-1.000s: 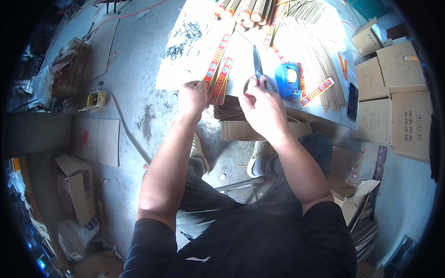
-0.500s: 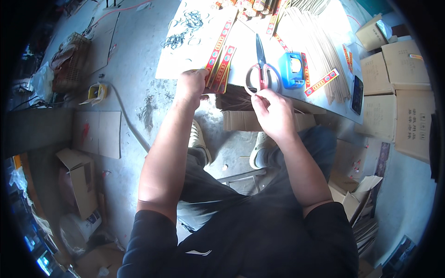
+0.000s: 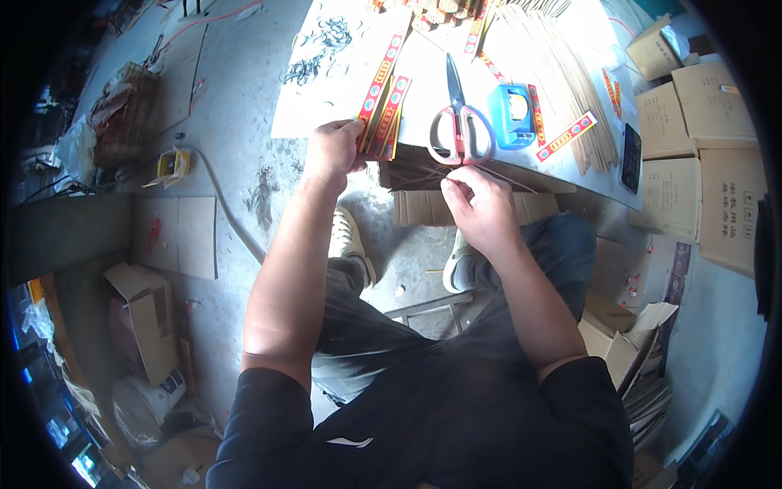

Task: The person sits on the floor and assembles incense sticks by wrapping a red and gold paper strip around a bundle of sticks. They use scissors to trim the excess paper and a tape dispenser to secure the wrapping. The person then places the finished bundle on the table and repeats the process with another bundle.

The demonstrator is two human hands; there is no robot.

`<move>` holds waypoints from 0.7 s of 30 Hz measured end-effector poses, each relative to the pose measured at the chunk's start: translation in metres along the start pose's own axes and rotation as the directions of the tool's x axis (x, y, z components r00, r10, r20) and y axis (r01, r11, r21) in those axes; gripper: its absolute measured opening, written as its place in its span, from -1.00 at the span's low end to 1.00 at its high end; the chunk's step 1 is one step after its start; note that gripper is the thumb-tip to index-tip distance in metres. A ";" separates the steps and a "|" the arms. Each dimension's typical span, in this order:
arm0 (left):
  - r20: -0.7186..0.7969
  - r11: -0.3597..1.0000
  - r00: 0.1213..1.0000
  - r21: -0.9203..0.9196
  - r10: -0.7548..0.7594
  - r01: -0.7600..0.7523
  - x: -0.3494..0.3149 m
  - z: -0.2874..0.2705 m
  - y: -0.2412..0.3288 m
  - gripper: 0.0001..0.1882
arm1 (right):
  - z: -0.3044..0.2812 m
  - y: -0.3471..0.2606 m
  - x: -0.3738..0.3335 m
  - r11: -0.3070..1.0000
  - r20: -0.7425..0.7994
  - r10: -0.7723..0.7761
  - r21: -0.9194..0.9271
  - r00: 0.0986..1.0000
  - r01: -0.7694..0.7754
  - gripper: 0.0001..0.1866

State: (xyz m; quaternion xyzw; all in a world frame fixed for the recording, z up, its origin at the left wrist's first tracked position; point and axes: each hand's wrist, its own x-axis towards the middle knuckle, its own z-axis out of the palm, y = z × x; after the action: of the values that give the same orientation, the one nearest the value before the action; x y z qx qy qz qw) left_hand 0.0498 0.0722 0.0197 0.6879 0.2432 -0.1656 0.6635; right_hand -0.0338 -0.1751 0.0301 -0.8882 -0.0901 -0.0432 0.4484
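Observation:
At the table's near edge my left hand [image 3: 332, 153] is closed, thumb and fingers around the lower ends of red-and-yellow printed paper strips [image 3: 393, 116]. The strips fan out over the tabletop, one longer than the others. My right hand [image 3: 482, 205] is just off the edge, fingertips pinched together; whatever is between them is too small to make out. Right above those fingertips lie scissors [image 3: 459, 134] with red-and-grey handles, blades pointing away from me. Beside the scissors stands a blue tape dispenser [image 3: 513, 118].
Long thin sticks [image 3: 562, 90] lie at the table's right, near a phone [image 3: 630, 159]. Black rubber bands [image 3: 326, 45] are scattered at the far left, and banded bundles [image 3: 436, 11] at the back. Below the edge sits an open carton [image 3: 423, 209]; cardboard boxes [image 3: 729, 191] are stacked at right.
My right hand has drawn slightly toward me, so its fingertips are now below the scissor handles instead of at them. My left hand stays on the strips.

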 end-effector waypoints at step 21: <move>-0.116 0.996 0.991 -0.058 0.062 -0.069 -0.001 0.007 -0.009 -0.70 | 0.009 -0.001 -0.006 0.996 0.001 0.009 0.085 1.000 -0.009 -0.90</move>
State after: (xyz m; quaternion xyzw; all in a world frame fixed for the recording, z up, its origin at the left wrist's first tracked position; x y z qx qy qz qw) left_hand 0.0445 0.0650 0.0119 0.6828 0.2632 -0.0966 0.6747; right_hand -0.0394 -0.1678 0.0240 -0.8687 -0.0880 -0.0371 0.4861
